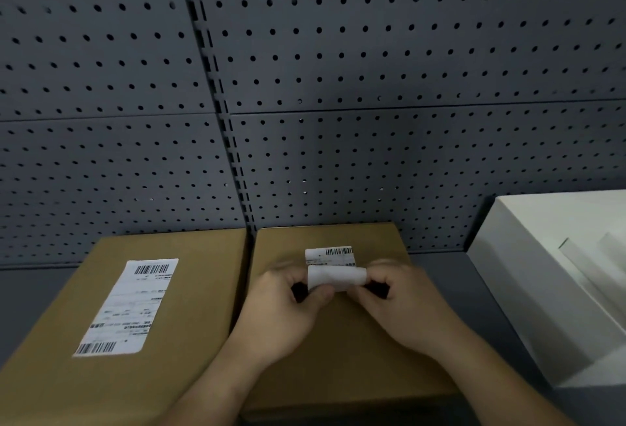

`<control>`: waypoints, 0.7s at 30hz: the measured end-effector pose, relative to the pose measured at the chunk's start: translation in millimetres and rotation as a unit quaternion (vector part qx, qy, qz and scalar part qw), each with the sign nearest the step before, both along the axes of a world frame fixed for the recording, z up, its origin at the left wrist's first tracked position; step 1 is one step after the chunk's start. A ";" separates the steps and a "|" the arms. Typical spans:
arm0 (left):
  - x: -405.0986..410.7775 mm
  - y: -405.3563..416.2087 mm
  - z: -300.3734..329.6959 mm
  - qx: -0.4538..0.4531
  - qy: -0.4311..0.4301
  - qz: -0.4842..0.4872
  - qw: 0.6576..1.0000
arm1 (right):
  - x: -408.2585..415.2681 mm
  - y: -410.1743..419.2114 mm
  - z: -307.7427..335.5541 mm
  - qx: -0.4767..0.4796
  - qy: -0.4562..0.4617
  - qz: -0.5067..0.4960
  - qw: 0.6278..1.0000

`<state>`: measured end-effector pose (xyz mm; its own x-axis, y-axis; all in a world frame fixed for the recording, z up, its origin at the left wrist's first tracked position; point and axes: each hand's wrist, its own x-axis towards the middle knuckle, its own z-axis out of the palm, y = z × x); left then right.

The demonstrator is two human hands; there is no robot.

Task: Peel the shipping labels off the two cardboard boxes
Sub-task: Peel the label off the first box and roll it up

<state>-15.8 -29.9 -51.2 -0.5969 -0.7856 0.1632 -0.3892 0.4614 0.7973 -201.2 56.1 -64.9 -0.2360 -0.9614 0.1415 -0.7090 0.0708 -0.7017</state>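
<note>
Two brown cardboard boxes lie side by side on a grey surface. The left box (67,341) carries a full white shipping label (128,307), flat and stuck down. On the right box (338,351) the label (333,268) is curled back on itself; its far end with a barcode still lies on the cardboard. My left hand (288,310) pinches the left edge of the curled part. My right hand (403,307) pinches the right edge. Both hands are blurred.
A white open box (528,283) stands at the right, close to the right cardboard box. A dark grey pegboard wall (305,86) rises right behind the boxes. A narrow gap separates the two cardboard boxes.
</note>
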 end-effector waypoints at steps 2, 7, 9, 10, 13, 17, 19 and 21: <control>0.1 -1.0 -2.5 -0.004 -0.009 0.004 1.000 | 0.6 0.3 -0.9 -0.003 -0.005 -0.006 1.000; -1.9 -4.3 -8.6 -0.026 -0.014 0.012 0.999 | 2.1 -2.3 -0.7 0.001 -0.001 -0.002 1.000; -2.0 -5.0 -8.7 -0.030 -0.009 0.014 0.999 | 1.0 -3.1 1.2 0.002 -0.014 0.002 1.000; -2.1 -5.5 -8.8 -0.031 -0.008 0.015 0.999 | 0.0 -3.8 2.6 0.007 -0.021 0.004 1.000; -2.5 -6.9 -8.5 -0.035 -0.012 0.020 0.999 | -3.7 -9.1 7.1 0.033 0.005 0.023 0.999; -1.7 -6.5 -7.1 -0.027 -0.016 0.013 0.999 | -8.3 -19.1 9.3 0.012 0.013 0.047 0.999; -1.3 -5.6 -6.7 -0.013 -0.015 0.014 1.000 | -9.3 -18.0 5.2 -0.001 -0.003 0.047 0.999; -1.5 -3.9 -4.8 -0.003 -0.021 0.017 1.000 | -8.0 -13.8 2.2 -0.009 -0.006 0.043 0.999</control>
